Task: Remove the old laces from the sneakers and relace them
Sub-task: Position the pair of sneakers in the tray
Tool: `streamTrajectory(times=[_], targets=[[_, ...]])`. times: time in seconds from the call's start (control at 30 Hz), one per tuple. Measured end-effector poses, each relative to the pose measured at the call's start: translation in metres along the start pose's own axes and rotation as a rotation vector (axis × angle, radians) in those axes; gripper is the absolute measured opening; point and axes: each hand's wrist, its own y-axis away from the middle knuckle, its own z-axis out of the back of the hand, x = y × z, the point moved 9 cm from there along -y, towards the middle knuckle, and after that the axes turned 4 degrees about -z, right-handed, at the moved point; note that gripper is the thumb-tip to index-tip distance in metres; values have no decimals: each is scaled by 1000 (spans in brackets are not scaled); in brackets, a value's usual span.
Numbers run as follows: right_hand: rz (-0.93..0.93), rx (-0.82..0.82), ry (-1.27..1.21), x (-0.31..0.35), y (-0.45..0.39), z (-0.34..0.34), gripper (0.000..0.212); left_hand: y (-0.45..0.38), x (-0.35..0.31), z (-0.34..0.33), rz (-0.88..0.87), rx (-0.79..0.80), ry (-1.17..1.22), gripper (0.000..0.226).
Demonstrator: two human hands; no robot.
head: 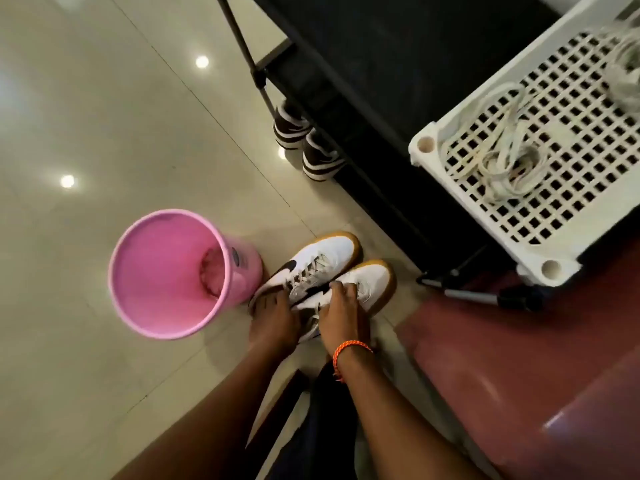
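Observation:
Two white sneakers with gum soles and black side marks stand side by side on the tiled floor, both laced. My left hand (273,320) grips the heel end of the left sneaker (323,254). My right hand (341,311), with an orange cord at the wrist, grips the collar of the right sneaker (372,277). A bundle of pale flat laces (498,164) lies on a white perforated rack (460,202) at the upper right. The heels of both sneakers are hidden under my hands.
A pink bin (166,271) stands just left of the sneakers. A pair of dark striped shoes (304,147) sits under a black shelf unit (381,81). A tripod leg (485,296) lies by a dark red surface (536,375) at right.

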Motion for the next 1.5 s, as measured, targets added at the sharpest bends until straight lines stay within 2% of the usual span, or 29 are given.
streamTrajectory(times=[0.1,0.2,0.3,0.43,0.53,0.63,0.77,0.9,1.07,1.2,1.33,1.4,1.5], targets=[[-47,38,-28,-14,-12,-30,39,-9,3,-24,-4,26,-103,73],[-58,14,1,-22,-23,-45,42,-20,-3,-18,-48,-77,-99,64],[-82,-6,-18,-24,-28,-46,45,-22,-12,-2,-161,-148,-158,55],[-87,-40,-18,-23,-18,-30,41,-12,-27,16,-247,-173,-215,55],[-150,-52,-25,-22,-6,-2,50,9,-50,37,-230,-158,-237,51],[-159,-33,-12,-16,17,23,53,48,-77,62,-199,-170,-168,37],[-73,-47,7,8,50,67,58,104,-84,94,-38,-180,-58,37],[24,-140,-55,41,90,119,66,165,-92,143,114,-226,108,31],[210,-184,-114,84,149,185,75,241,-113,214,216,-379,330,22],[356,-277,-142,109,188,236,80,279,-127,251,245,-542,403,24],[447,-437,-132,114,214,280,80,303,-145,263,243,-607,459,28],[436,-460,-200,103,219,299,88,310,-161,266,193,-645,467,26],[310,-503,-387,71,228,323,92,317,-189,266,99,-693,462,27]])
